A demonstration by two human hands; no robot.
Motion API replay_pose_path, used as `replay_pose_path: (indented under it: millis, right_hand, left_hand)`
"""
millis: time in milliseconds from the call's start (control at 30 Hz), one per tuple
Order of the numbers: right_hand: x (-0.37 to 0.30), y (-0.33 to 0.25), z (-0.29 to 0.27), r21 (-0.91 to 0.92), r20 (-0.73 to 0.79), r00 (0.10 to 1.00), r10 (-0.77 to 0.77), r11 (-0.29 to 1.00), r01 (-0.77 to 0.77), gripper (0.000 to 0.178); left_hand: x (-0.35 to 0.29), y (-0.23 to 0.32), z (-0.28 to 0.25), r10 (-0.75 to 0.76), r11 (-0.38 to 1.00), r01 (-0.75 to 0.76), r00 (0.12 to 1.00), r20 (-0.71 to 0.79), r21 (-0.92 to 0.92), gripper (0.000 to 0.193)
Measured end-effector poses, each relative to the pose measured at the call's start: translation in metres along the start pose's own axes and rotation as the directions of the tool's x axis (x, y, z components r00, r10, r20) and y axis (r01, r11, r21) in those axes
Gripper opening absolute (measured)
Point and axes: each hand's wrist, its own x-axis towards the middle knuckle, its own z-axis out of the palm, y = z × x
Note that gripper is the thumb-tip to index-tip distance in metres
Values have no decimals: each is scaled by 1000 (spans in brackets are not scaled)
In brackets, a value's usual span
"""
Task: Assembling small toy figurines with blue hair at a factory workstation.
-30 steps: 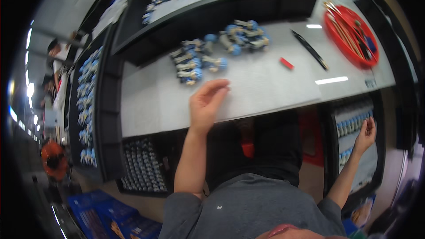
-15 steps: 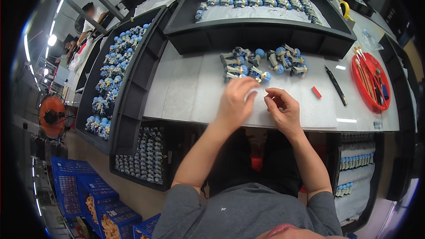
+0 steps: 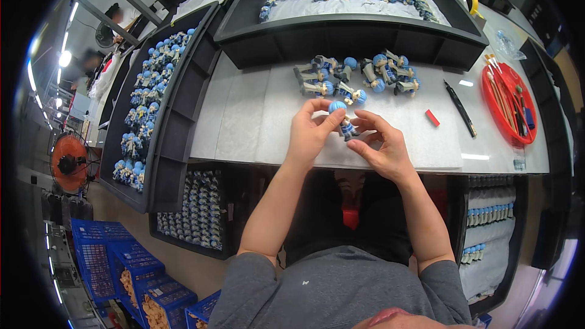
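A small figurine point(image 3: 347, 127) with round blue hair and a blue-and-white body is held tilted above the front of the white table. The thumb and fingers of my left hand point(image 3: 312, 133) are closed on its head end. My right hand point(image 3: 385, 147) curls round its lower end, thumb by the feet and fingertips against its side. Just beyond my hands, several similar figurines point(image 3: 350, 92) lie in a loose cluster on the white sheet point(image 3: 256, 116). My fingers cover part of the held figurine.
Behind the cluster stands a black tray point(image 3: 359, 42) with rows of figurines; another black tray point(image 3: 177, 109) of figurines is at left. To the right lie a red block point(image 3: 432, 117), a black pen point(image 3: 459, 108) and a red basket point(image 3: 491, 94) of brushes. Blue crates point(image 3: 91, 256) stand lower left.
The figurine has come into view between my hands. My left hand has drawn back from the cluster and grips it; my right hand has spread its fingers around its lower end.
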Motion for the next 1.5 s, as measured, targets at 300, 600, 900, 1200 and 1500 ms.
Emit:
replay_pose_path:
  millis: [300, 600, 900, 1200, 1500]
  right_hand:
    - [-2, 8, -5, 55, 121, 983, 135, 988, -142, 41]
    - [-2, 3, -4, 77, 133, 975, 176, 979, -187, 43]
    - [-4, 10, -4, 17, 10, 1000, 10, 1000, -10, 49]
    - [-4, 11, -3, 121, -23, 980, 200, 973, -196, 51]
    - [-3, 12, -2, 110, -45, 985, 167, 981, -162, 48]
  left_hand:
    - [-4, -19, -7, -112, 969, 137, 985, 128, -205, 28]
    - [-6, -17, -6, -96, 954, 121, 990, 102, -275, 29]
    - [-10, -15, -5, -100, 989, 110, 990, 103, -94, 32]
    - [-12, -15, -4, 57, 987, -33, 988, 144, -159, 40]
    - [-13, -15, -5, 88, 984, -61, 983, 161, -167, 44]
